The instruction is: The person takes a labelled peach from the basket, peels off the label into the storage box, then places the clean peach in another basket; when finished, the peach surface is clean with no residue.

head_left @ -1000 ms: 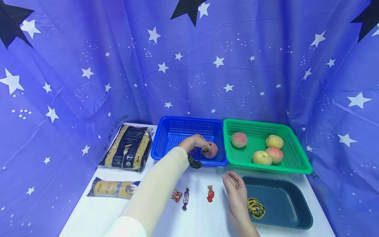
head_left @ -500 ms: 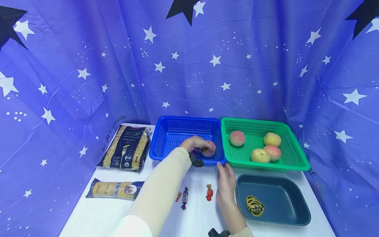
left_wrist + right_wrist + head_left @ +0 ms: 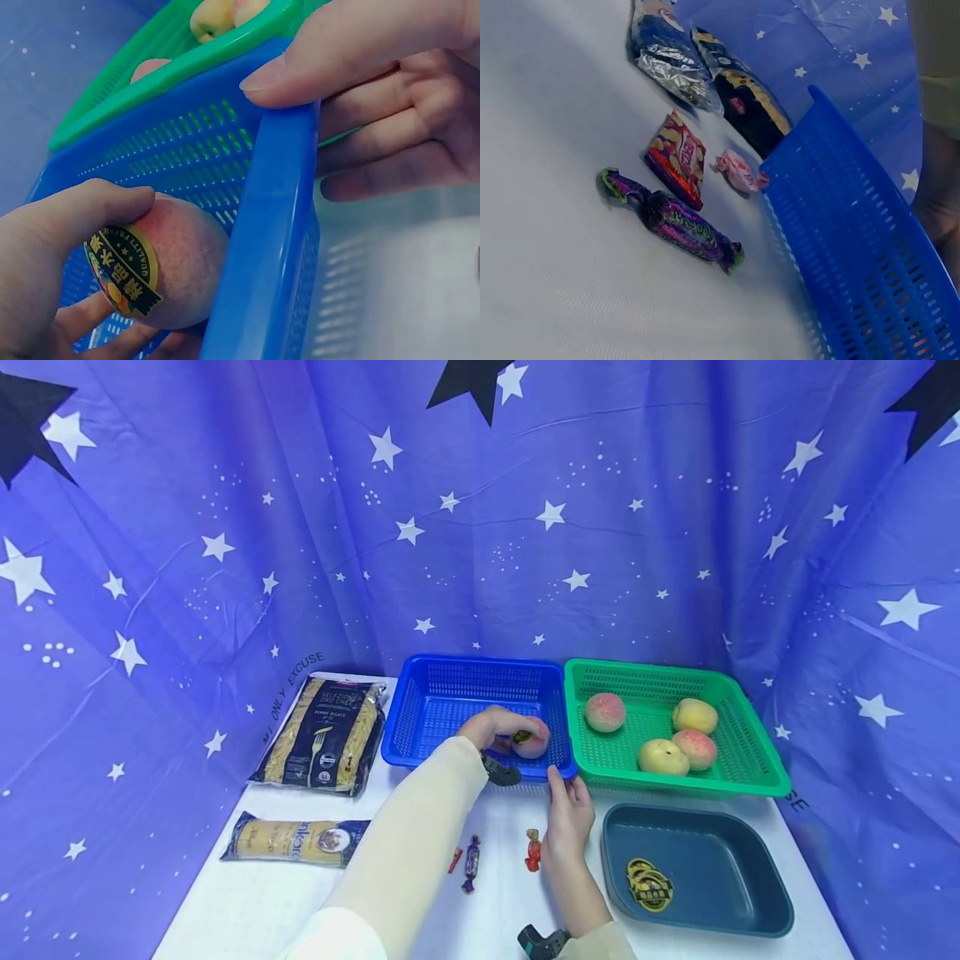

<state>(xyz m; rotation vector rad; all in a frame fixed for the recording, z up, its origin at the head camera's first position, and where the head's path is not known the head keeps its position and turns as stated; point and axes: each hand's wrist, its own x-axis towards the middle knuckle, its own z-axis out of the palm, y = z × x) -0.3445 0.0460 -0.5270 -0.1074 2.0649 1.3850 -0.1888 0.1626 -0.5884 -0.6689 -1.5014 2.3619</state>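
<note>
My left hand [image 3: 491, 727] reaches into the blue plastic basket [image 3: 420, 702] and holds a pink peach [image 3: 538, 743] near its front right corner. In the left wrist view, the thumb lies on top of the peach [image 3: 191, 262] and fingers pass beneath it. A black and gold sticker [image 3: 131, 274] is on the side of the fruit facing the thumb. My right hand [image 3: 567, 827] grips the basket's front right corner. Its thumb presses on the rim [image 3: 281, 150], while the other fingers are outside the wall.
Right of the blue basket, a green basket [image 3: 622, 756] holds several peaches. A dark tray [image 3: 705, 860] with gold-black stickers [image 3: 649, 887] stands before it. Wrapped candies [image 3: 471, 864] lie in front; a penne bag [image 3: 322, 735] and another pasta pack [image 3: 292, 841] lie left.
My right hand has moved from beside the dark tray up and left to the blue basket's corner and taken hold of it. The left hand stays on the peach in the basket.
</note>
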